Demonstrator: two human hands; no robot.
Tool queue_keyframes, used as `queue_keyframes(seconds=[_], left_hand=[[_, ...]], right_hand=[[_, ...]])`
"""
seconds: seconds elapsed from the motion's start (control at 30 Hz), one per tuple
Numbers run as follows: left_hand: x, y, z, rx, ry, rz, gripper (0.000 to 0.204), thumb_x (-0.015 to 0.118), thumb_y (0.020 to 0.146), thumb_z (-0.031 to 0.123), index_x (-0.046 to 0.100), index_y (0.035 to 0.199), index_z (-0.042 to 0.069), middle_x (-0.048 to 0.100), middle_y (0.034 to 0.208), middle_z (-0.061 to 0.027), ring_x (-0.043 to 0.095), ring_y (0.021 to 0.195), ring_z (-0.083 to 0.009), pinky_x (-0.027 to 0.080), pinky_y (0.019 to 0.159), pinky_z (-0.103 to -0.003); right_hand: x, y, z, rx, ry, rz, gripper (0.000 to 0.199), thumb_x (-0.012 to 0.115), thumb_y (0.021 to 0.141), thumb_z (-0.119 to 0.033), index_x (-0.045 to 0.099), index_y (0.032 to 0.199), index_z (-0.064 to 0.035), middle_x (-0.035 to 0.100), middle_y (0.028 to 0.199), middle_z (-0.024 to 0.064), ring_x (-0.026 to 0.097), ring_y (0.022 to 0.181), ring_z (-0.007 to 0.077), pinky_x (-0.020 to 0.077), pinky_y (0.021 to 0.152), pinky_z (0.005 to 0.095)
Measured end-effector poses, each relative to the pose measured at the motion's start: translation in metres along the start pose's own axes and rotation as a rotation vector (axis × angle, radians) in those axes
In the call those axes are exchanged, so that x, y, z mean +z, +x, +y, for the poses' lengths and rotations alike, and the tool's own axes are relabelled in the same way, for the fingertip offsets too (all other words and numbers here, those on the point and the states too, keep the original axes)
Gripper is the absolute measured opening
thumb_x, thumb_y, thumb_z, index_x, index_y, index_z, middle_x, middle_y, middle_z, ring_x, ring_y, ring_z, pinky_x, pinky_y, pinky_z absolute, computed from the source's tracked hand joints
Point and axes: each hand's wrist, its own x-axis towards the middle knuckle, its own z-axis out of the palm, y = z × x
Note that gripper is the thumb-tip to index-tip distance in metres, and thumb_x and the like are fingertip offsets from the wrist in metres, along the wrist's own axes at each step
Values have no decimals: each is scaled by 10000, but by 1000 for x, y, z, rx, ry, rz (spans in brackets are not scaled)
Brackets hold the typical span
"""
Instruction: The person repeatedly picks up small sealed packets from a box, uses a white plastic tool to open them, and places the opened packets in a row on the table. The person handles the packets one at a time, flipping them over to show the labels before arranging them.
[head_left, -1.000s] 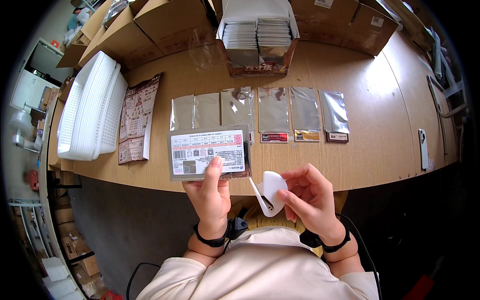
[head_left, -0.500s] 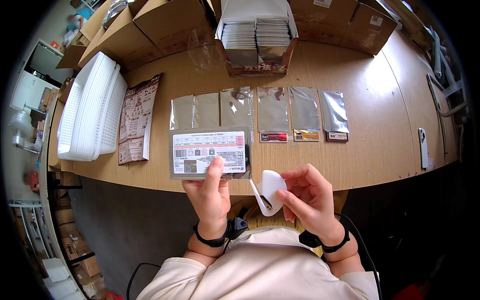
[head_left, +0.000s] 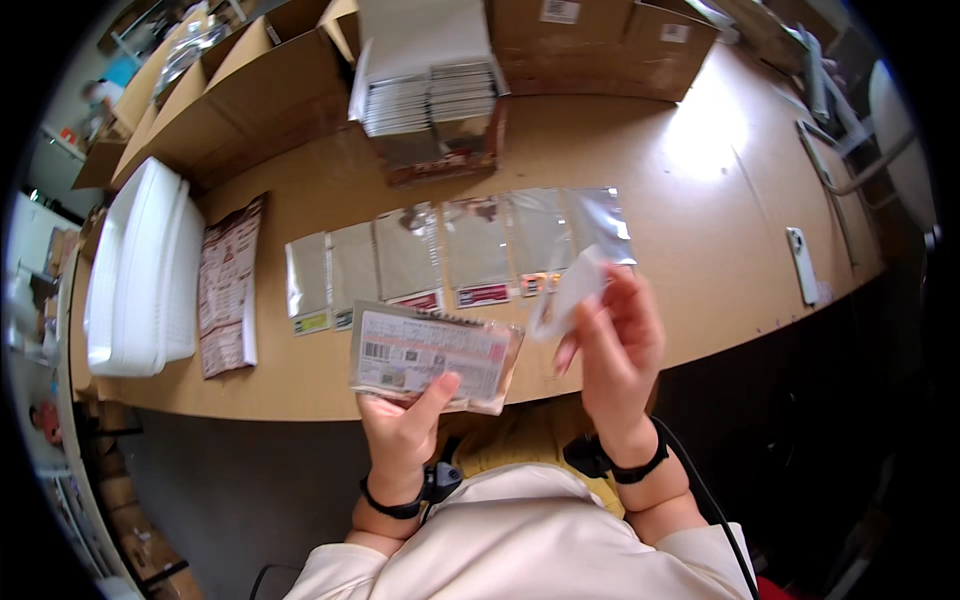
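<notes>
- In the head view, we judge it best to keep the labelled packet (head_left: 430, 350) level and the white tool (head_left: 580, 288) turned clear of our skin.
- Our left hand (head_left: 398, 435) pinches the packet's near edge, on our side of the silver packet row (head_left: 477, 245).
- Our right hand (head_left: 618, 360) pinches the blurred tool, toward the row's right end.

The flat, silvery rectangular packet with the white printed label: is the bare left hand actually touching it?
Touching. The head view shows the left hand holding the packet, its thumb laid over the lower edge of the labelled face.
</notes>
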Motion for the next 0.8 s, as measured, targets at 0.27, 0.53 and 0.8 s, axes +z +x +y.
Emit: queue_keyframes(seconds=[0.27, 0.53, 0.8], left_hand=[[-13, 25, 5, -441, -386, -94, 442, 489, 761, -40, 400, 1194, -40, 529, 1127, -202, 577, 1014, -252, 512, 854, -341], [-5, 34, 9, -426, -411, -226, 585, 482, 741, -45, 308, 1299, -18, 428, 1268, -234, 499, 1136, -276, 454, 941, -348], [15, 18, 3, 58, -82, -151, 748, 546, 728, -84, 207, 1383, 40, 464, 1238, -207, 519, 1105, -262, 444, 932, -375]], right_hand=[[-187, 60, -27, 114, -1140, 376, 189, 561, 811, -14, 558, 991, 43, 576, 605, 97, 546, 444, 123, 432, 396, 252], [-184, 49, -2, -138, -1748, 429, 241, 631, 780, -76, 577, 992, 24, 542, 865, 161, 580, 780, 288, 468, 666, 307], [-12, -15, -15, 262, -308, -435, 221, 577, 820, 3, 550, 1038, 23, 611, 897, 64, 532, 701, 55, 420, 538, 165]])
